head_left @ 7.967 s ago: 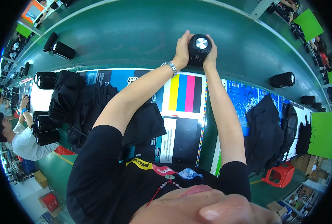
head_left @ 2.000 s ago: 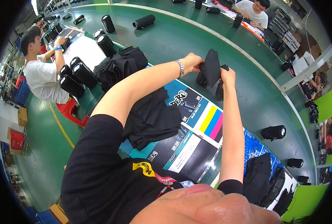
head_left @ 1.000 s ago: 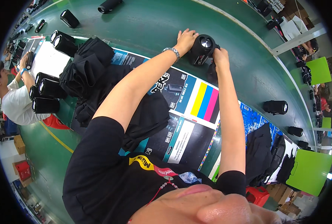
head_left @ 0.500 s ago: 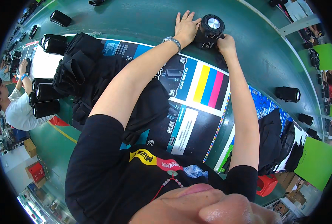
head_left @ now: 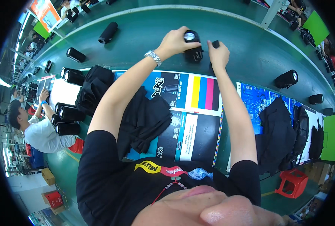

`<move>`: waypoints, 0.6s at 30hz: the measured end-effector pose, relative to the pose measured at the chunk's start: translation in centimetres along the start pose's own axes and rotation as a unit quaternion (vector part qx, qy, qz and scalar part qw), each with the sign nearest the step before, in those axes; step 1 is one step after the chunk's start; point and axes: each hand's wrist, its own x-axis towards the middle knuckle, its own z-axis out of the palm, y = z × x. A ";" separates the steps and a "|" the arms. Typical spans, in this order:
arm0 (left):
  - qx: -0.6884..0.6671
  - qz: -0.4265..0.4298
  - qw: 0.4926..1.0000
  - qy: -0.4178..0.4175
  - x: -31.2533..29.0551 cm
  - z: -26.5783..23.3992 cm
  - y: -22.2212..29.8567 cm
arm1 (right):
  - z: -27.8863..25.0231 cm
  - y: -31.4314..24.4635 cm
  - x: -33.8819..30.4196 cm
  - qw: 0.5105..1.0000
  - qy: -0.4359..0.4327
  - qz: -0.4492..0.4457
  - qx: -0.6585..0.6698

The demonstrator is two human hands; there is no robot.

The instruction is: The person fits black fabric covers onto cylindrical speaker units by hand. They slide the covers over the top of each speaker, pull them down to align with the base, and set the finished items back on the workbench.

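The black cylindrical speaker [head_left: 196,56], its long axis running eleven-to-five, sits at three o'clock from the nearer left hand [head_left: 173,43], partly closed around it; the right hand [head_left: 219,55] grips an unclear dark piece [head_left: 215,44].

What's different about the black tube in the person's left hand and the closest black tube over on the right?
The held tube is gripped by the left hand, while the right-side tube has no hand on it. The held tube has its shiny round end up, but the right-side tube lies on its side, its round end facing right. Both are black with round ends.
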 end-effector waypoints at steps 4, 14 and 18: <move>-0.409 -0.156 0.894 0.098 -2.1 -0.7 -1.2 | -1.6 -0.9 -3.3 0.892 -0.141 0.218 0.369; -0.255 -0.048 0.963 0.069 -5.8 0.1 -1.8 | 0.2 -1.7 -3.0 0.919 -0.086 -0.091 0.374; -0.268 -0.027 0.954 0.134 -2.9 -1.4 0.1 | -0.3 -0.5 -4.5 0.957 -0.104 -0.184 0.197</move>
